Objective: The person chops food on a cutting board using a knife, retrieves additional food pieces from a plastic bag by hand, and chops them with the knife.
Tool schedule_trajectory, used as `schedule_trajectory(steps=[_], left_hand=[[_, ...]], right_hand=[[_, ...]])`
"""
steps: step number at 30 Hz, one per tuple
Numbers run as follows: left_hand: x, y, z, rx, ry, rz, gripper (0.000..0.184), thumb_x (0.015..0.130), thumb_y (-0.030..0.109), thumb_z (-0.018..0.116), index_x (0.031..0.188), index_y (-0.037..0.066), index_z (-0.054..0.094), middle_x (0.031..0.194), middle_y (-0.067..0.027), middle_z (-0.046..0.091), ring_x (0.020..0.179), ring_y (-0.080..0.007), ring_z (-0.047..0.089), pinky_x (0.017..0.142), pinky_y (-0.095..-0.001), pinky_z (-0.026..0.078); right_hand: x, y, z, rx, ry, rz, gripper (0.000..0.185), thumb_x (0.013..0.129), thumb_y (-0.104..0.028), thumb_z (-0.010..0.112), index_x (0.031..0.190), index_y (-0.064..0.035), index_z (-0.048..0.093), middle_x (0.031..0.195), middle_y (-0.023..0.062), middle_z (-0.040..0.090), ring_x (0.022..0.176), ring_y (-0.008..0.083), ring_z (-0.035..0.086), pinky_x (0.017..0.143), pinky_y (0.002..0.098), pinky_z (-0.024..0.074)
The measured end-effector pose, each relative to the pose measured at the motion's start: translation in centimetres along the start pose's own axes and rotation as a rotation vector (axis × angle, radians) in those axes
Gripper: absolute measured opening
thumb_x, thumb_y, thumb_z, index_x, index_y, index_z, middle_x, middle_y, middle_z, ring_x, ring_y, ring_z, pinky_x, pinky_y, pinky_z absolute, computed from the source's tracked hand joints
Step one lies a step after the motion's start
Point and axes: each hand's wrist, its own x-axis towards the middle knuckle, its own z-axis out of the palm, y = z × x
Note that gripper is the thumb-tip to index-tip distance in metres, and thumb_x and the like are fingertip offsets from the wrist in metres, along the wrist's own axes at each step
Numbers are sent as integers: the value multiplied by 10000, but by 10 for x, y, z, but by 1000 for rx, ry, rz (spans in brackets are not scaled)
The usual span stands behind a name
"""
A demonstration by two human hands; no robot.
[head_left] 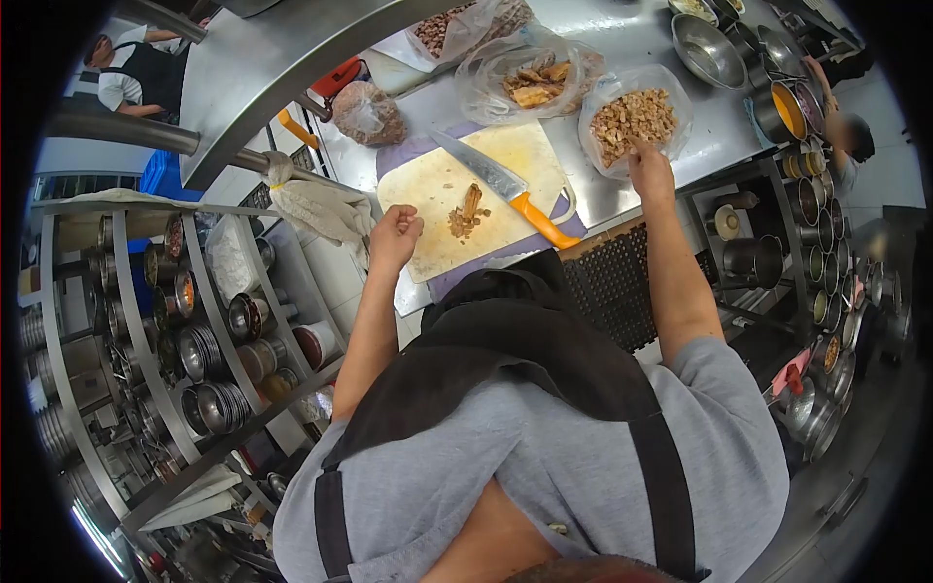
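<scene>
My right hand point(649, 171) reaches to the near edge of a plastic bag of chopped brown pieces point(634, 121); its fingertips touch the pieces, and whether they pinch any is hidden. Over the left edge of a cutting board point(428, 185) hovers my left hand point(397, 233), fingers curled, with nothing plainly visible in it. A small heap of cut brown food point(468, 214) lies on the board. The knife point(491, 173), with an orange handle, rests diagonally across the board, untouched, its handle past the near edge. Under the board is a purple cloth point(397, 155).
Behind the board lie a bag of larger brown chunks point(535, 83) and a tied bag point(369, 115). A metal bowl point(708, 51) stands at the back right. A cloth point(316, 209) hangs from a rail at left. Two other people are at the upper left and right.
</scene>
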Motion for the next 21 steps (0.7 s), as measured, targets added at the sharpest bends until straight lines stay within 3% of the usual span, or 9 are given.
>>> schedule_trajectory(steps=[2, 4, 7, 9, 11, 13, 15, 17, 21], left_hand=[[12, -16, 2, 37, 36, 123, 268, 835, 173, 691, 1048, 15, 657, 867, -67, 700, 753, -149, 675, 729, -274, 535], [14, -16, 5, 98, 57, 119, 264, 836, 190, 685, 1038, 22, 663, 893, -95, 710, 790, -185, 692, 744, -293, 540], [-5, 15, 3, 281, 27, 116, 274, 831, 229, 672, 1031, 41, 683, 958, -159, 720, 881, -271, 712, 778, -347, 553], [5, -8, 16, 303, -13, 133, 357, 832, 266, 689, 1052, -15, 681, 1001, -171, 706, 869, -277, 707, 778, -362, 551], [9, -8, 34, 397, -1, 186, 378, 824, 280, 699, 1062, -14, 683, 1008, -181, 702, 892, -293, 698, 801, -375, 545], [13, -2, 55, 492, 2, 253, 399, 816, 294, 709, 1072, -13, 684, 1015, -191, 697, 915, -308, 689, 824, -389, 538], [17, 7, 75, 510, 101, 497, 363, 801, 273, 713, 1020, -16, 688, 996, -203, 687, 939, -341, 658, 851, -413, 517], [20, 16, 88, 563, 69, 469, 330, 798, 254, 706, 985, -17, 684, 978, -205, 683, 934, -351, 647, 850, -428, 509], [22, 19, 102, 586, 38, 489, 230, 802, 200, 671, 911, -3, 671, 926, -207, 672, 896, -375, 629, 834, -460, 496]], right_hand=[[-4, 0, 4, -61, 57, -99, 197, 874, -171, 645, 1006, -37, 702, 827, 181, 690, 757, 379, 660, 723, 455, 511], [-25, -28, -10, 1, -67, 75, 212, 867, -158, 658, 1040, -43, 700, 823, 175, 682, 749, 363, 656, 714, 440, 512], [-60, -65, -2, 84, -271, -13, 220, 861, -171, 675, 1036, -39, 700, 811, 171, 677, 748, 344, 653, 704, 423, 511], [-82, -78, 17, 164, -397, -198, 243, 853, -212, 694, 1018, -33, 696, 847, 168, 657, 795, 343, 646, 727, 417, 518], [-93, -85, 35, 28, -436, -446, 391, 847, -219, 695, 1197, -59, 623, 966, 178, 640, 892, 359, 638, 782, 433, 521], [-96, -96, 46, -31, -573, -400, 483, 844, -209, 689, 1286, -76, 549, 1009, 189, 627, 925, 371, 629, 805, 444, 519], [-94, -97, 54, -94, -705, -345, 585, 840, -200, 684, 1376, -93, 475, 1053, 201, 613, 958, 383, 621, 828, 455, 517], [-94, -94, 60, -68, -715, -338, 690, 821, -179, 670, 1444, -109, 383, 1083, 218, 596, 953, 400, 617, 849, 466, 515], [-89, -99, 55, -100, -745, -255, 700, 799, -179, 660, 1441, -102, 392, 1126, 248, 600, 1016, 410, 606, 880, 469, 505]])
